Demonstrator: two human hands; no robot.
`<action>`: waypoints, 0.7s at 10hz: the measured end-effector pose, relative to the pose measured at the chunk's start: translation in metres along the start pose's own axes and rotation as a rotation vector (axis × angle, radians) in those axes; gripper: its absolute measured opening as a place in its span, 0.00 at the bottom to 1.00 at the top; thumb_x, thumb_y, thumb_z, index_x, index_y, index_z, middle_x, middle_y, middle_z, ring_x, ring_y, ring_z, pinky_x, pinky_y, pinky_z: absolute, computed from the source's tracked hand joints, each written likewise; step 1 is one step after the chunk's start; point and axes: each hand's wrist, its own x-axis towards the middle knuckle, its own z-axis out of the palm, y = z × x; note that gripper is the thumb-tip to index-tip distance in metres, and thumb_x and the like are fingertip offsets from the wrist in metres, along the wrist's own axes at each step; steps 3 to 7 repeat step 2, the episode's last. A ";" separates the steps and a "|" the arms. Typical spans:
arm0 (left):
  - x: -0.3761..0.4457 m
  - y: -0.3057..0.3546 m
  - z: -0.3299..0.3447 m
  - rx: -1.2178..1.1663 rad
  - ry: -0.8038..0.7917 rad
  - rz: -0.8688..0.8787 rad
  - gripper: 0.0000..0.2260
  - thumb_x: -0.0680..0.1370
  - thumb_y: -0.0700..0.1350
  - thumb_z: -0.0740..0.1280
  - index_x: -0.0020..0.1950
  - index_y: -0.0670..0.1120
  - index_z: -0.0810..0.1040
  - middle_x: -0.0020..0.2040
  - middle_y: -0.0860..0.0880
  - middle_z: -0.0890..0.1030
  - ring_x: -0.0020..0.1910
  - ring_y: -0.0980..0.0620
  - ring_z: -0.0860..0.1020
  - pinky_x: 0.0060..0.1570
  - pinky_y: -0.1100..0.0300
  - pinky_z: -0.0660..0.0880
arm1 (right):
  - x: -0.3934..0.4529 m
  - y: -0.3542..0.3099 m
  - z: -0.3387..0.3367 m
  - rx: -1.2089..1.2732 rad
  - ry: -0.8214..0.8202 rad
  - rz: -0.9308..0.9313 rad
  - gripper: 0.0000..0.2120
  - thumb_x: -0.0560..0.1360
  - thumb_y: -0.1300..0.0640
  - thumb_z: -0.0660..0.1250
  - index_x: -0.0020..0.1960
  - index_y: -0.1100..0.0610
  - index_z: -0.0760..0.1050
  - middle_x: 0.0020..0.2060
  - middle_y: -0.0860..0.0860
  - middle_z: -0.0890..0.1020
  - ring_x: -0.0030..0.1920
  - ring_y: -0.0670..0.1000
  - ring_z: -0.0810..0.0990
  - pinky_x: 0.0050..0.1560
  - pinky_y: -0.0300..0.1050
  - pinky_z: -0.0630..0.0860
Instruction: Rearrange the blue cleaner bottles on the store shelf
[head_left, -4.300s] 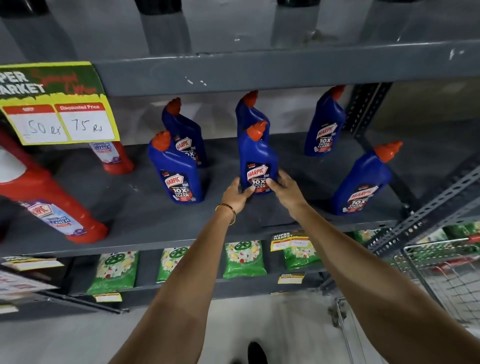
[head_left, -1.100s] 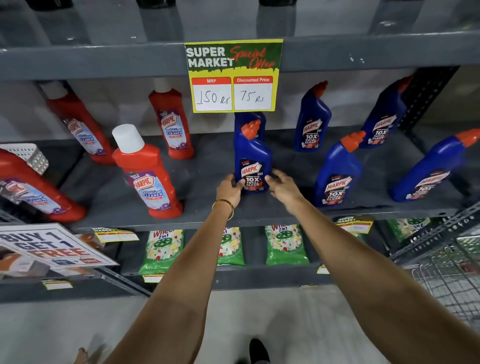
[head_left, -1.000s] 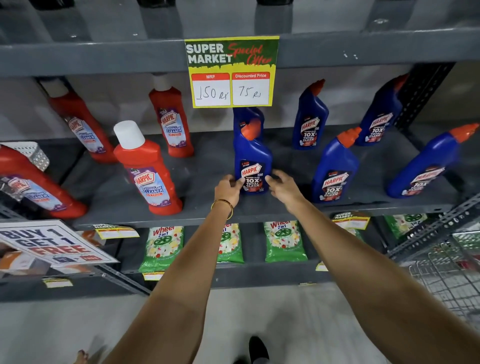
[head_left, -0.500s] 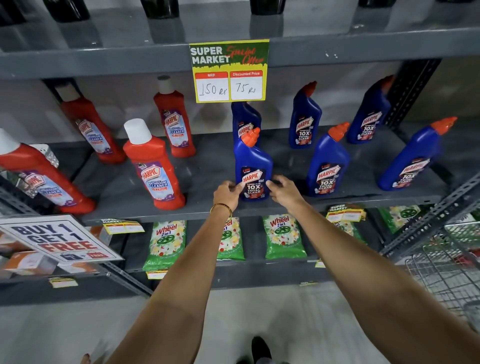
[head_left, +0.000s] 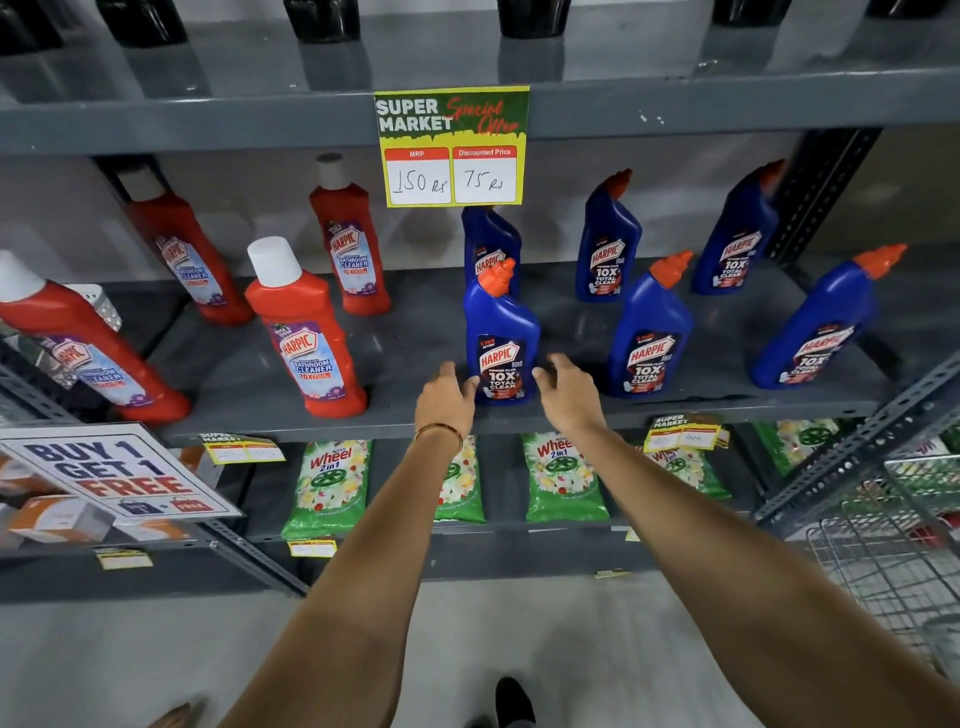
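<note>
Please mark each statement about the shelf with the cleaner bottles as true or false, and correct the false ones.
1. Six blue cleaner bottles stand on the middle shelf. True: three in front, three behind.
2. The left hand and the right hand flank the front blue bottle at its base. True; whether they touch it cannot be told.
3. The price sign shows a discounted price of 150 Rs. False: 150 Rs is the MRP, the discounted price is 75 Rs.
4. The red bottles stand to the right of the blue ones. False: they stand to the left.
5. The front blue bottle lies on its side. False: it stands upright.
</note>
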 end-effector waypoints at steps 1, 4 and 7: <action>-0.008 -0.003 -0.001 0.200 0.133 0.225 0.24 0.80 0.49 0.57 0.73 0.41 0.57 0.73 0.40 0.64 0.70 0.40 0.67 0.68 0.48 0.65 | -0.010 0.001 -0.001 -0.226 0.084 -0.183 0.23 0.80 0.51 0.54 0.70 0.63 0.62 0.69 0.63 0.69 0.71 0.61 0.65 0.70 0.53 0.64; -0.019 -0.003 -0.008 0.309 0.249 0.418 0.28 0.80 0.50 0.54 0.75 0.40 0.48 0.77 0.41 0.55 0.76 0.43 0.53 0.75 0.50 0.50 | -0.023 0.003 -0.006 -0.436 0.199 -0.325 0.28 0.80 0.48 0.51 0.74 0.62 0.53 0.75 0.60 0.58 0.76 0.58 0.53 0.76 0.53 0.48; -0.019 -0.003 -0.008 0.309 0.249 0.418 0.28 0.80 0.50 0.54 0.75 0.40 0.48 0.77 0.41 0.55 0.76 0.43 0.53 0.75 0.50 0.50 | -0.023 0.003 -0.006 -0.436 0.199 -0.325 0.28 0.80 0.48 0.51 0.74 0.62 0.53 0.75 0.60 0.58 0.76 0.58 0.53 0.76 0.53 0.48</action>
